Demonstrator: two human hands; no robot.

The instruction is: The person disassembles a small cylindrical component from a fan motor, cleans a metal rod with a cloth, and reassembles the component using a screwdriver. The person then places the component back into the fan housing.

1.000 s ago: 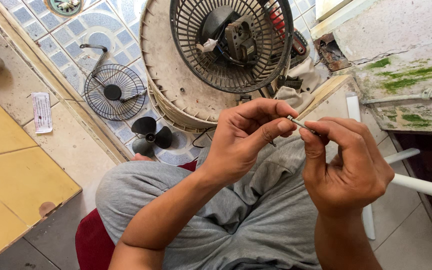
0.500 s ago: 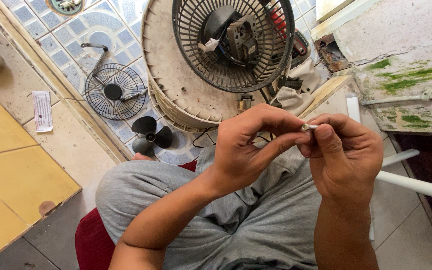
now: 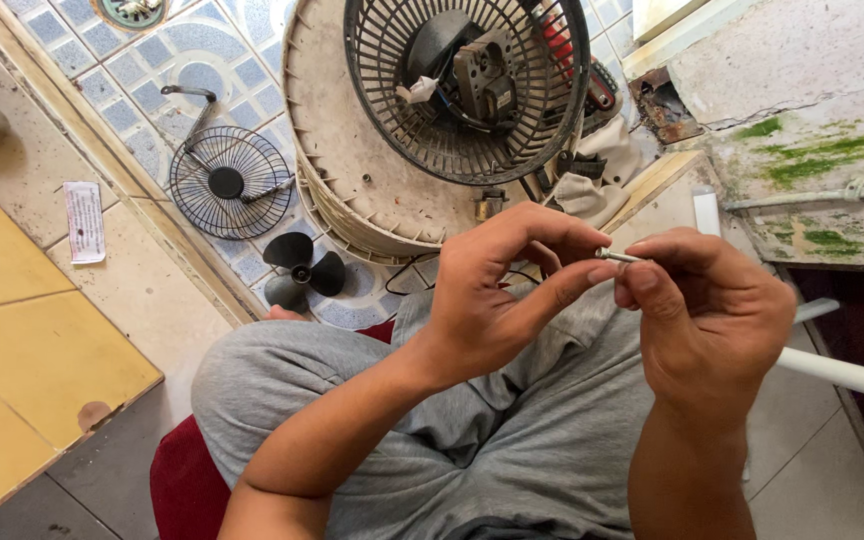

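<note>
1. Hands meet above the lap: left hand [image 3: 497, 300] and right hand [image 3: 707, 315] each pinch one thin metal pin [image 3: 617, 256].
2. Better to keep both grips clamped near the pin's ends, well above the fan guard [image 3: 467, 90].

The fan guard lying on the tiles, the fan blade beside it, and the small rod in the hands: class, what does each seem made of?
Fan guard: thin dark wire, likely painted metal.
Fan blade: black, smooth, moulded, probably plastic.
Small rod: pale grey, slightly shiny, looks like metal; too small to be sure.
</note>
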